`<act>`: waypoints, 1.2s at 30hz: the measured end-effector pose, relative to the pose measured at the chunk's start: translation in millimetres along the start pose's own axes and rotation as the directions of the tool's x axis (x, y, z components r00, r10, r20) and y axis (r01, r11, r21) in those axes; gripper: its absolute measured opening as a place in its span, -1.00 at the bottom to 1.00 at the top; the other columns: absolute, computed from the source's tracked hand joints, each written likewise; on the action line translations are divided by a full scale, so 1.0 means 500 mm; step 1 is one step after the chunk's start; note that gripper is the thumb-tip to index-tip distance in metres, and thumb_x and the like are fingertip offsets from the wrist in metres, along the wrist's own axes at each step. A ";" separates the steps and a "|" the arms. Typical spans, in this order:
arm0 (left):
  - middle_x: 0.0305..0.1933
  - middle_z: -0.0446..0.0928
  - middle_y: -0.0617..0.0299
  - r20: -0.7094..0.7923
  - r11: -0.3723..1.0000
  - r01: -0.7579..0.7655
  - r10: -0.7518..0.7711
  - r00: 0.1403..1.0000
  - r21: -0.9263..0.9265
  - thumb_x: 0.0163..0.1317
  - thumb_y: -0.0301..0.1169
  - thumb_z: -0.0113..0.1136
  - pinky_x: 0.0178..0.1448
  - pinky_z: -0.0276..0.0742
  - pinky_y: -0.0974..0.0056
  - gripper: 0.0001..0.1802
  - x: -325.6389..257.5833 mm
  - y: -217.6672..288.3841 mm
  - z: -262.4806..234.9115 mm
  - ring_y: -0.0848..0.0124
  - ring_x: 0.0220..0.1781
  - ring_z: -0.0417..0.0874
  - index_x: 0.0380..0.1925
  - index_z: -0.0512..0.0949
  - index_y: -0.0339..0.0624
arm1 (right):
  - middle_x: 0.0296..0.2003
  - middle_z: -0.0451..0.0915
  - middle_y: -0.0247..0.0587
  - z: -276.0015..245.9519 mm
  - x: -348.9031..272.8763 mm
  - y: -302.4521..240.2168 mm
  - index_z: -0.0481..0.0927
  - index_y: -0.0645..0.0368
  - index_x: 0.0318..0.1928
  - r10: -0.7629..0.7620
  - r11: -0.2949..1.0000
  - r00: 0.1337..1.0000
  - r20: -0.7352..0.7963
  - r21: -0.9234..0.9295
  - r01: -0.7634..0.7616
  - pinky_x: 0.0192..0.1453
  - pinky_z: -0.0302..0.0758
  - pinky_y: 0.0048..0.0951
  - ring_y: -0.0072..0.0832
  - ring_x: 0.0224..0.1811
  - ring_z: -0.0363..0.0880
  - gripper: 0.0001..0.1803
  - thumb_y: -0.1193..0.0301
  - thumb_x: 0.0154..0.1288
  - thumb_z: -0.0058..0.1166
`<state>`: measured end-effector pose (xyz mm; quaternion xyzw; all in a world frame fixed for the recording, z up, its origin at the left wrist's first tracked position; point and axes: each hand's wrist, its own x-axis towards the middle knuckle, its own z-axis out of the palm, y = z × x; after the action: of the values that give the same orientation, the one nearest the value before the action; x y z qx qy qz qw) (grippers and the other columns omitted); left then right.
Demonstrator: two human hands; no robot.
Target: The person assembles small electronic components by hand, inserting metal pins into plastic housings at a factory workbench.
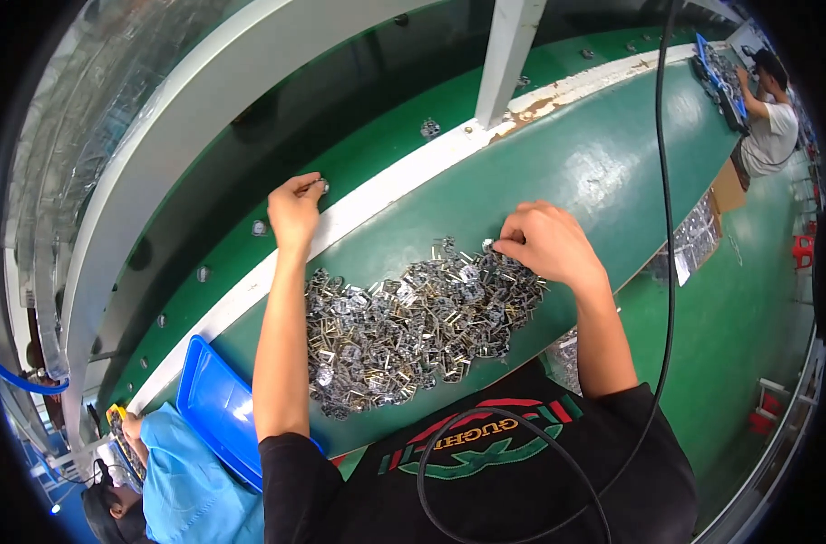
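A wide heap of small metal parts with thin pins [422, 317] lies on the green table [485, 190] before me. My left hand [295, 208] reaches past the white rail, over the dark green belt. Its thumb and fingers pinch a small metal part [323, 185]. At the heap's right upper edge is my right hand [547, 243], fingers curled. Between its thumb and forefinger is another small part [488, 245], partly hidden by the fingers.
Single parts [430, 129] sit spaced along the belt [377, 150]. A blue tray [218, 399] stands to my left. A white post [508, 63] rises from the rail. A black cable [664, 181] hangs at right. Co-workers sit at lower left [195, 480] and far right [771, 127].
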<state>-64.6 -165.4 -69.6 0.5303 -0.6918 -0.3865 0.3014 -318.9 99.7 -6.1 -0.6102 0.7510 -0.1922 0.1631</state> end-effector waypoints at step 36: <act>0.03 0.50 0.14 0.136 0.821 0.039 0.048 0.989 -0.570 0.11 -0.81 0.26 0.01 0.64 0.44 -0.50 -0.358 0.146 -0.077 0.46 -0.05 0.65 0.11 0.55 -0.38 | -0.31 0.49 -0.35 0.049 0.021 -0.113 0.67 0.32 -0.04 -0.017 0.315 0.979 0.202 0.931 -0.187 -0.35 0.51 -0.57 -0.61 -0.38 0.57 -0.69 0.75 0.27 -0.03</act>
<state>-23.3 9.5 11.4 0.3847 -0.5656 -0.6125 0.3963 -261.1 77.2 -0.1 -0.3741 0.5111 -0.5309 0.5629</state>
